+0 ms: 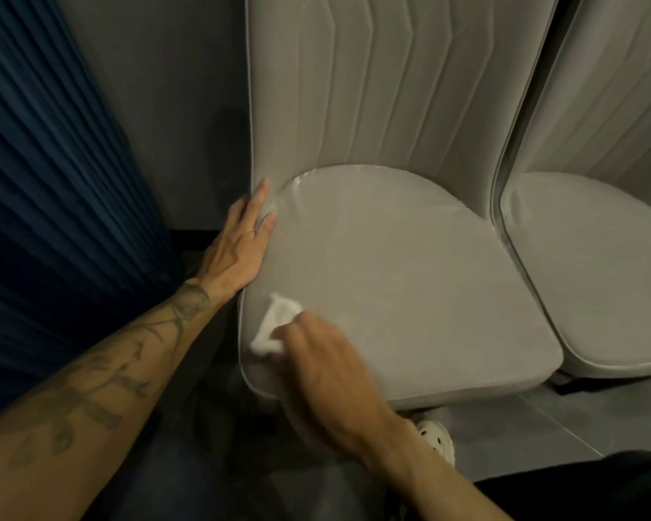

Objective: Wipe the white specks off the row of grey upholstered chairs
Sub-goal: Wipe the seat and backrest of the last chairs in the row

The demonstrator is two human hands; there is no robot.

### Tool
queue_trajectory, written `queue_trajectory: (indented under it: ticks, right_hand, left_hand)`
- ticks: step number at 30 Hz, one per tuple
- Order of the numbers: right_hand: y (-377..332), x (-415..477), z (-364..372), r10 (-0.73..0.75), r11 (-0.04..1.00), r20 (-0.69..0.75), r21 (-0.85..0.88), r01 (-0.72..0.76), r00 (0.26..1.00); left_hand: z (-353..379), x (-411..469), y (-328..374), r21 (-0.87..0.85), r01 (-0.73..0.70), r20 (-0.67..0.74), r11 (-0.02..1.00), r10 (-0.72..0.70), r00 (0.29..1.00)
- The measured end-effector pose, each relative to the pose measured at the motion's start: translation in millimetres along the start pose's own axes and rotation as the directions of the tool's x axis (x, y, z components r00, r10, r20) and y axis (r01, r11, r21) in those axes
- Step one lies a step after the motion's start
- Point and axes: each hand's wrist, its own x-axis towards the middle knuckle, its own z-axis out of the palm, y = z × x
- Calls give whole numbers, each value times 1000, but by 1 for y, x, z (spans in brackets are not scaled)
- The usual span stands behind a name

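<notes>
On the grey upholstered chair seat's [391, 280] front-left corner, right hand [327, 374] grips a crumpled white cloth [275, 325]; left hand [237, 246] flat, fingers straight, on its left edge. White specks [309, 176] line its rear seam; second grey chair [598, 276] to its right looks undone.

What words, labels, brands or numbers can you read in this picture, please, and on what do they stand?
None: no text can be read.
The grey chairs, the white cloth and the white shoe show no lettering.
The forearm tattoo looks like a drawing, too blurred to read as words.
</notes>
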Motion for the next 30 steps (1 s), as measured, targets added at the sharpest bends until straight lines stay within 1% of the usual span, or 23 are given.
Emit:
queue_trajectory:
  ticks: [1, 2, 3, 4, 5, 7, 9, 10, 11, 13, 14, 15, 16, 17, 18, 20, 22, 24, 25, 26, 28, 29, 30]
  right_hand:
    - [-4, 5, -1, -55, 998, 57, 22, 54, 997]
    - [-1, 9, -7, -70, 997, 80, 37, 68, 994]
    - [8, 11, -14, -41, 998, 62, 45, 38, 997]
    - [20, 10, -22, 30, 998, 34, 57, -32, 999]
    - [33, 6, -31, 114, 993, -27, 36, -113, 993]
    - [52, -10, -40, 237, 961, -190, -96, -259, 953]
    - [45, -20, -31, 300, 915, -245, -198, -351, 922]
    - [33, -21, -19, 281, 914, -244, -226, -336, 928]
    - [20, -19, -6, 225, 932, -236, -231, -279, 945]
    - [-8, -13, 13, 39, 977, -178, -198, -75, 983]
    - [-15, -9, 16, -24, 987, -125, -162, 4, 992]
    - [-13, -8, 14, -51, 990, -92, -132, 39, 994]
    - [-3, -11, 8, -33, 992, -91, -122, 22, 995]
    - [12, -19, 1, 7, 993, -125, -112, -21, 992]
    - [29, -30, -8, 69, 990, -170, -106, -88, 983]
    - [72, -56, -31, 181, 957, -252, -179, -229, 951]
    - [111, -74, -60, 297, 900, -324, -219, -377, 898]
    - [133, -83, -78, 422, 826, -411, -193, -529, 808]
    - [136, -84, -80, 422, 801, -452, -219, -557, 786]
    - [130, -81, -76, 410, 795, -472, -235, -559, 781]
    - [104, -67, -52, 371, 823, -460, -240, -515, 807]
    - [86, -54, -36, 338, 862, -460, -197, -466, 821]
    - [66, -42, -18, 339, 906, -432, -88, -414, 836]
  left_hand:
    - [0, 1, 0, 1, 0, 2, 1000, 0, 1000]
    - [0, 1, 0, 3, 0, 2, 1000, 0, 1000]
    - [0, 1, -1, 5, 0, 0, 1000, 0, 1000]
    - [0, 1, -1, 7, 2, -2, 1000, -2, 1000]
    - [0, 1, -2, 9, 3, -1, 1000, -3, 1000]
    - [1, 0, -2, 10, 3, 3, 1000, -3, 1000]
    - [1, 0, -2, 5, 2, 3, 1000, -2, 1000]
    - [1, 0, -2, 6, 3, 4, 1000, -3, 1000]
    - [1, 1, -1, 5, 5, 5, 1000, -5, 1000]
    - [0, 1, -1, 3, 11, 9, 1000, -11, 1000]
    - [0, 1, -2, 6, 11, 14, 1000, -11, 1000]
    - [0, 1, -2, 8, 11, 20, 1000, -11, 1000]
    - [0, 2, -2, 9, 9, 23, 1000, -9, 1000]
    - [0, 2, -3, 14, 5, 24, 1000, -5, 1000]
    - [-1, 2, -3, 21, 1, 26, 1000, -2, 1000]
    - [0, 1, -5, 28, -4, 33, 1000, 3, 999]
    - [0, 1, -5, 21, -12, 34, 1000, 12, 999]
    - [0, 2, -5, 13, -11, 29, 1000, 11, 1000]
    - [0, 1, -5, 12, -9, 27, 1000, 9, 1000]
    - [0, 2, -4, 14, -6, 24, 1000, 6, 1000]
    - [0, 1, -4, 12, -1, 18, 1000, 0, 1000]
    - [0, 1, -3, 12, -1, 11, 1000, 1, 1000]
    - [0, 1, -2, 16, 2, 4, 1000, -2, 1000]
